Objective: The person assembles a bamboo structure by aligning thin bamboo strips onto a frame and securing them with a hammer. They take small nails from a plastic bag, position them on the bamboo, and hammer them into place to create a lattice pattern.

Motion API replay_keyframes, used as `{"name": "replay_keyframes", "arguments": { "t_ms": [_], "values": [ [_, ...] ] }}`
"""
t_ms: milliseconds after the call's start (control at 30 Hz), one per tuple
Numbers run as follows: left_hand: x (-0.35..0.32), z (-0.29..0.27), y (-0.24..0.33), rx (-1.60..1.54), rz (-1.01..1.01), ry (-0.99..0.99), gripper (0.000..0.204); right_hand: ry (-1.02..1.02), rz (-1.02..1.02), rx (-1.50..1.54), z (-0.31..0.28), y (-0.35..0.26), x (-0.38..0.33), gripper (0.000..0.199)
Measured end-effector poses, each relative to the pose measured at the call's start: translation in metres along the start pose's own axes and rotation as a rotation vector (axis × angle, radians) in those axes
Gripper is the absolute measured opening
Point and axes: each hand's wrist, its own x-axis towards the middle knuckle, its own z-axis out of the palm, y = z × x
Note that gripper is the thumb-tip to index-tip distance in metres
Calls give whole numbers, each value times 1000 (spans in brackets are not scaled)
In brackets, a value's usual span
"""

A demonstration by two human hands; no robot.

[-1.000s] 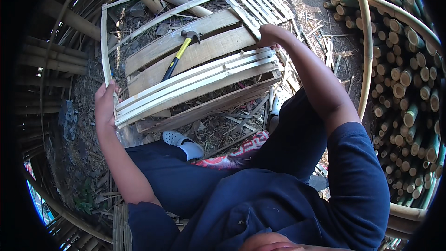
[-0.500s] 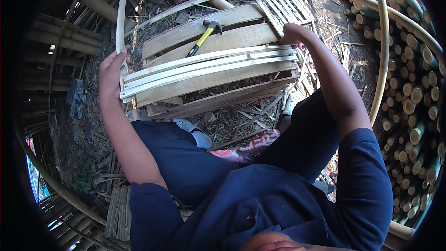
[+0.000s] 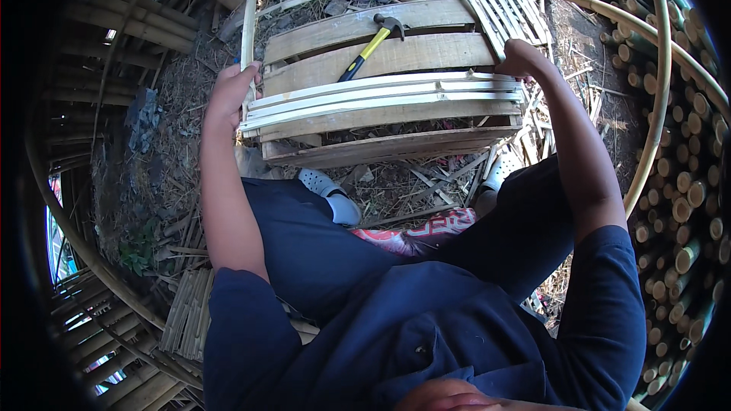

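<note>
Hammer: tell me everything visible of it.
The hammer lies slanted across wooden planks, its dark, metal-looking claw head at the far end. The handle, yellow then black, runs nearer and leftward toward pale strips; whether it touches them is unclear. Neither the left hand nor the right hand touches it.

The strips [image 3: 381, 99] were pale cream, almost white, and the slatted panel [image 3: 474, 9] showed cream bars striped against darker gaps. Beneath the strips, the bench [image 3: 426, 53] was a deeper tan with greyish patches. The hammer [image 3: 369, 50] had a yellow handle ending in black, and a dark grey head. The shirt [image 3: 457, 320] and trousers [image 3: 320, 236] were dark navy. Light grey shoes [image 3: 316, 181] were dotted with dark holes; the sack [image 3: 434, 234] was red, patterned in white. Stacked bamboo [image 3: 689, 190] mixed green sides with tan ends.
</note>
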Motion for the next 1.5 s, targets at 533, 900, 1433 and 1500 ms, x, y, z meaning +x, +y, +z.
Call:
{"name": "replay_keyframes", "arguments": {
  "t_ms": [533,900,1433,1500],
  "values": [
    [52,27,-133,163,-132,-90,29,122,15,-160,2,-21,3,39],
    [60,12,-150,184,-125,-48,31,241,-111,-263,-16,-54,-28,20],
    [8,23,-50,-323,-214,-99,28,-103,176,-216,-8,-25,-3,32],
    [-6,6,-27,-341,-132,-162,35,-86,151,-195,-10,-25,-6,34]
  ]
}}
